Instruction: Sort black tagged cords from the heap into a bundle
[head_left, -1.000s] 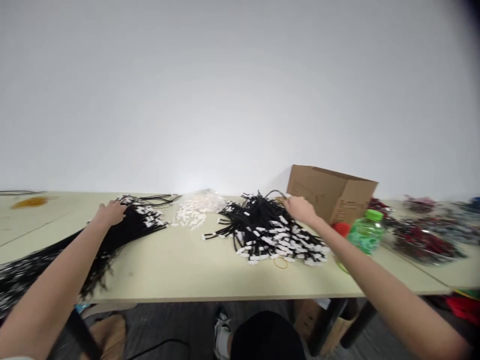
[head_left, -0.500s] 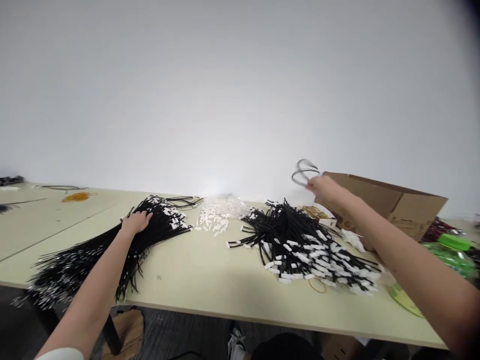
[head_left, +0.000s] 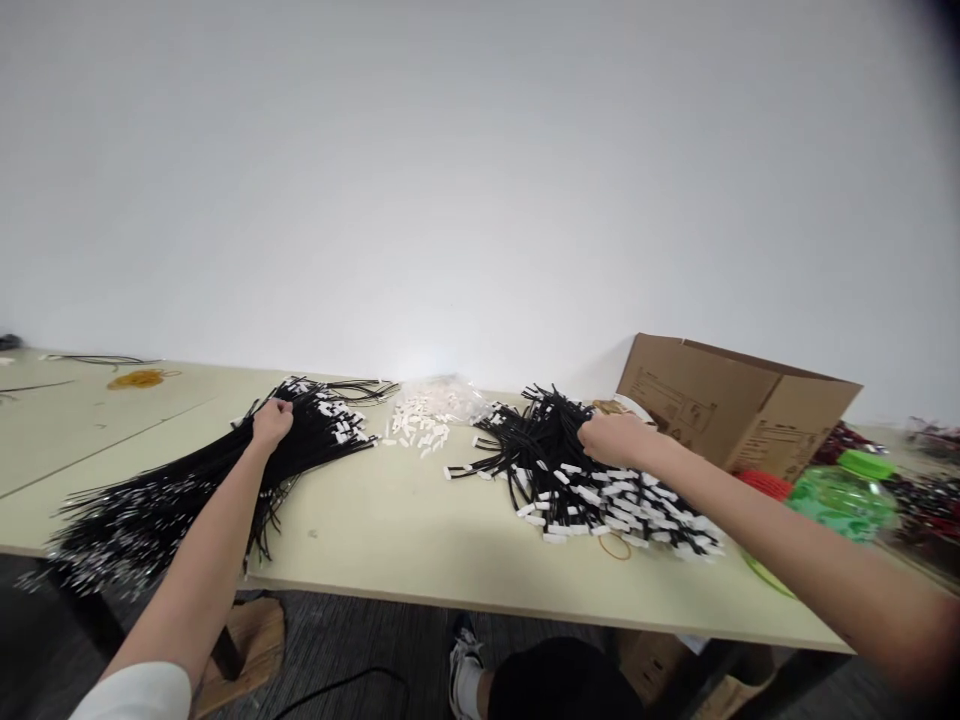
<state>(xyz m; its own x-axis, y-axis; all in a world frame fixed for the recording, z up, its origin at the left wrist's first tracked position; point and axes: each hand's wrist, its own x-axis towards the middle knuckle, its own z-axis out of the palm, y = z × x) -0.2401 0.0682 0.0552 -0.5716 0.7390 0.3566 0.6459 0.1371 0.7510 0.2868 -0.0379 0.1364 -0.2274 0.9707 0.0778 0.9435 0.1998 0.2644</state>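
Note:
A large bundle of black cables [head_left: 202, 480] with white connectors at one end and small shiny tips at the other lies on the left. My left hand [head_left: 272, 422] is over its upper part, fingers closed in a pinch against the cables; exactly what sits between the fingertips is hidden. To the right spreads a second pile of black cables [head_left: 544, 430], its white connectors pointing toward the front right. My right hand [head_left: 615, 438] rests at the top of this pile, fingers curled down on black cables. Loose white connectors [head_left: 421, 425] lie between the two piles beside a clear plastic bag [head_left: 457, 395].
A cardboard box [head_left: 735, 400] stands at the back right against the wall. Nearby are a green-capped bottle [head_left: 847, 500] and something red [head_left: 766, 485]. An orange rubber band [head_left: 615, 546] lies by the right pile. Yellow bands [head_left: 136, 380] lie far left on the table [head_left: 390, 540].
My right hand has come down and left onto the right pile; the looped cable it held up no longer shows apart. My left hand has closed from flat to pinched. The view has shifted slightly.

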